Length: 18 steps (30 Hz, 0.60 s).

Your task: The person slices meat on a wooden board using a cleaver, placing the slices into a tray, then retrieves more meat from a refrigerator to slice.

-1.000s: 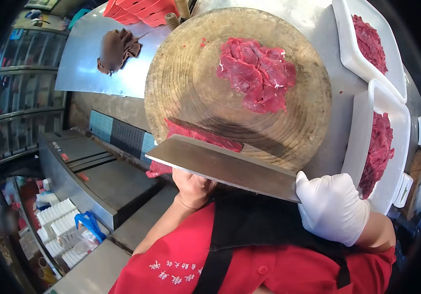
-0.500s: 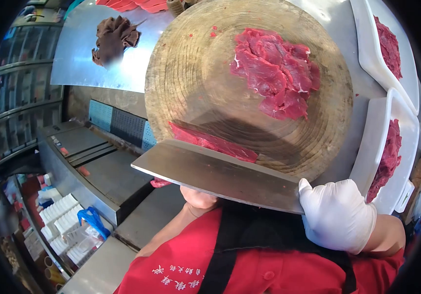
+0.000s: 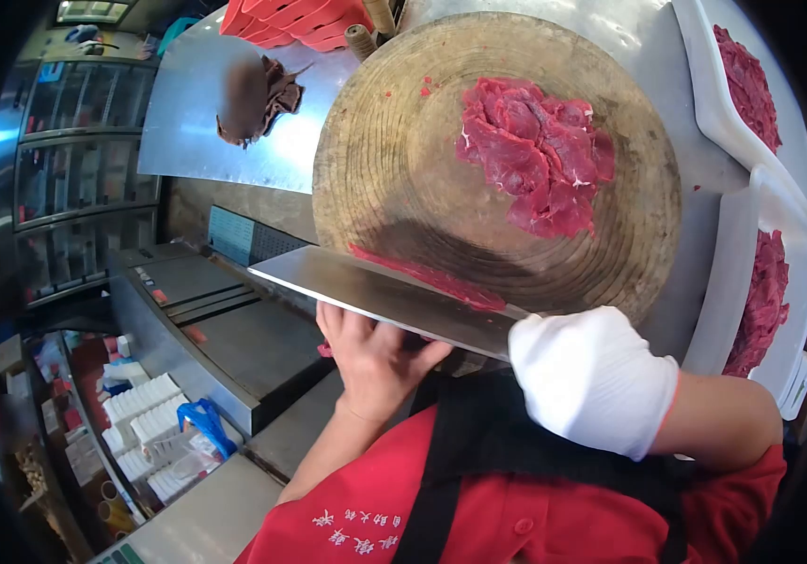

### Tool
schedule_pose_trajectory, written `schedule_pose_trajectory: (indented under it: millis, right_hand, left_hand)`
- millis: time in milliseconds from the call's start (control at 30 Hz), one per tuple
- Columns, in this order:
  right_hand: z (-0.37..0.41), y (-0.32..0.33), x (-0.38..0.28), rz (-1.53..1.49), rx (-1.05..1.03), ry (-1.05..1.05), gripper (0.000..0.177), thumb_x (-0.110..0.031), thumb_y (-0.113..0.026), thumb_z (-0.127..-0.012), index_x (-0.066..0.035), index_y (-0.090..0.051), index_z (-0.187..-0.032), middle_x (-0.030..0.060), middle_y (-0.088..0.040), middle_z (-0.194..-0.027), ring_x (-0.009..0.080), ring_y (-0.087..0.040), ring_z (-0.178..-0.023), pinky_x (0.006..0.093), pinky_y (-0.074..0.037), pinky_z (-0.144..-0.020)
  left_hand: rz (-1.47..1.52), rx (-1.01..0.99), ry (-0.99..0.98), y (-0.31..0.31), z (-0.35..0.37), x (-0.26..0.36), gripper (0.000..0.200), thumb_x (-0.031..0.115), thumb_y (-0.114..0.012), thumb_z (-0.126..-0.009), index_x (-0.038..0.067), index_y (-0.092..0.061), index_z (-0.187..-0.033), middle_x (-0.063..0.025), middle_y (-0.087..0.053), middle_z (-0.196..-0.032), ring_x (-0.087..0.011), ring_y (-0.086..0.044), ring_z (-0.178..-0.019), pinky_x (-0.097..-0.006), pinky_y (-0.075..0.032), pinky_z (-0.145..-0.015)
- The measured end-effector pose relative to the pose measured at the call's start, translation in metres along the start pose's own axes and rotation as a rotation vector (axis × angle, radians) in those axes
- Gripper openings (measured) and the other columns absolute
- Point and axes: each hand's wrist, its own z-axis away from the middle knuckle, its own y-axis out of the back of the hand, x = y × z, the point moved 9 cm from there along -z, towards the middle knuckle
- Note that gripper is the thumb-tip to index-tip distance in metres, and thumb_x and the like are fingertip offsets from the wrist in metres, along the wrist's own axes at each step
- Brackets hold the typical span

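Note:
My right hand (image 3: 591,381), in a white glove, is closed round the handle end of a wide cleaver (image 3: 384,296). The blade lies slanted over the near edge of the round wooden block (image 3: 375,169). Along the blade's far side shows a long strip of red meat (image 3: 427,275). My left hand (image 3: 368,357) is bare and bent behind the blade, its fingertips hidden by it; a bit of meat shows beside it. Thin slices of red meat (image 3: 540,155) are heaped on the block's far right part.
Two white trays (image 3: 718,282) of red meat stand at the right. A crumpled brown thing (image 3: 281,94) rests on the metal sheet (image 3: 178,141) at the back left, near red baskets (image 3: 300,21). Metal counters (image 3: 243,343) and stacked white containers (image 3: 149,414) are at the lower left.
The gloved hand and the cleaver's handle end have moved left. More of my left hand now shows behind the blade, and less of the meat strip is visible. The view has shifted a little.

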Motion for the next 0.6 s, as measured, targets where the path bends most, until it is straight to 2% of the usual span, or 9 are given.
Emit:
schedule_pose_trajectory:
  millis: [33,133,200,267,300,400,500,533,600]
  right_hand:
    - [0.005,0.003,0.000,-0.007,0.001,0.000,0.019,-0.014,-0.060,-0.073,0.003,-0.054,-0.078,0.0135,-0.055,-0.058,0.0264,-0.062,-0.051,0.0389,-0.043,-0.041]
    - [0.027,0.000,0.010,0.040,-0.199,-0.088,0.012,-0.011,-0.057,-0.076,0.001,-0.055,-0.075,0.0143,-0.058,-0.060,0.0264,-0.060,-0.048,0.0395,-0.042,-0.038]
    - [0.037,-0.001,0.019,0.063,-0.316,-0.161,0.012,-0.008,-0.058,-0.074,0.004,-0.057,-0.077,0.0121,-0.055,-0.056,0.0241,-0.058,-0.045,0.0382,-0.040,-0.036]
    - [0.032,-0.002,0.014,0.140,-0.277,-0.075,0.013,-0.007,-0.058,-0.073,0.005,-0.057,-0.078,0.0108,-0.053,-0.054,0.0225,-0.055,-0.044,0.0377,-0.038,-0.036]
    - [0.027,-0.001,0.008,0.216,-0.231,0.012,0.015,-0.006,-0.059,-0.072,0.007,-0.058,-0.079,0.0095,-0.051,-0.052,0.0209,-0.053,-0.042,0.0372,-0.037,-0.035]
    - [0.010,-0.005,0.005,0.276,-0.223,0.061,0.019,-0.007,-0.060,-0.072,0.010,-0.059,-0.082,0.0080,-0.049,-0.052,0.0179,-0.050,-0.041,0.0359,-0.036,-0.034]
    - [-0.010,-0.003,0.002,0.256,-0.290,0.096,0.018,-0.006,-0.062,-0.075,0.010,-0.059,-0.082,0.0079,-0.051,-0.053,0.0185,-0.052,-0.042,0.0357,-0.037,-0.034]
    - [-0.016,-0.005,-0.002,0.259,-0.304,0.103,0.018,-0.006,-0.062,-0.075,0.010,-0.059,-0.082,0.0079,-0.051,-0.053,0.0185,-0.052,-0.042,0.0357,-0.037,-0.034]
    - [-0.032,-0.011,-0.001,0.259,-0.337,-0.027,0.032,-0.013,-0.060,-0.073,0.012,-0.060,-0.093,0.0134,-0.057,-0.060,0.0255,-0.060,-0.050,0.0404,-0.044,-0.043]
  left_hand:
    - [-0.003,-0.006,-0.001,-0.004,0.005,-0.003,0.045,0.041,-0.083,-0.065,0.010,-0.071,-0.095,-0.0113,-0.061,-0.104,-0.0360,-0.054,-0.103,-0.0468,-0.043,-0.088]
    - [0.123,-0.032,0.070,-0.021,0.021,-0.021,0.049,0.046,-0.081,-0.066,0.012,-0.071,-0.099,-0.0130,-0.059,-0.110,-0.0394,-0.049,-0.108,-0.0495,-0.039,-0.090]
    - [0.047,0.055,0.005,-0.016,0.015,-0.015,0.054,0.056,-0.074,-0.071,0.012,-0.070,-0.101,-0.0140,-0.059,-0.109,-0.0395,-0.052,-0.105,-0.0499,-0.041,-0.087]
    - [0.025,0.093,-0.048,-0.018,0.016,-0.017,0.058,0.064,-0.066,-0.077,0.011,-0.071,-0.099,-0.0153,-0.060,-0.108,-0.0400,-0.056,-0.098,-0.0505,-0.045,-0.082]
    - [0.031,0.088,-0.042,-0.019,0.017,-0.019,0.058,0.064,-0.066,-0.077,0.011,-0.071,-0.099,-0.0153,-0.060,-0.108,-0.0400,-0.056,-0.098,-0.0505,-0.045,-0.082]
    - [0.174,0.120,0.104,-0.017,0.016,-0.027,0.053,0.060,-0.066,-0.080,0.009,-0.072,-0.095,-0.0146,-0.061,-0.103,-0.0411,-0.059,-0.095,-0.0519,-0.048,-0.079]
    - [0.122,0.155,0.110,-0.014,0.013,-0.026,0.051,0.056,-0.067,-0.081,0.007,-0.071,-0.095,-0.0140,-0.062,-0.101,-0.0405,-0.060,-0.095,-0.0509,-0.049,-0.078]
    - [0.107,0.186,0.089,-0.011,0.008,-0.023,0.044,0.048,-0.070,-0.079,0.006,-0.071,-0.091,-0.0133,-0.062,-0.098,-0.0383,-0.062,-0.090,-0.0484,-0.050,-0.075]
    - [0.096,0.178,0.094,-0.011,0.009,-0.026,0.040,0.044,-0.072,-0.077,0.005,-0.071,-0.088,-0.0135,-0.062,-0.096,-0.0371,-0.062,-0.088,-0.0472,-0.050,-0.074]
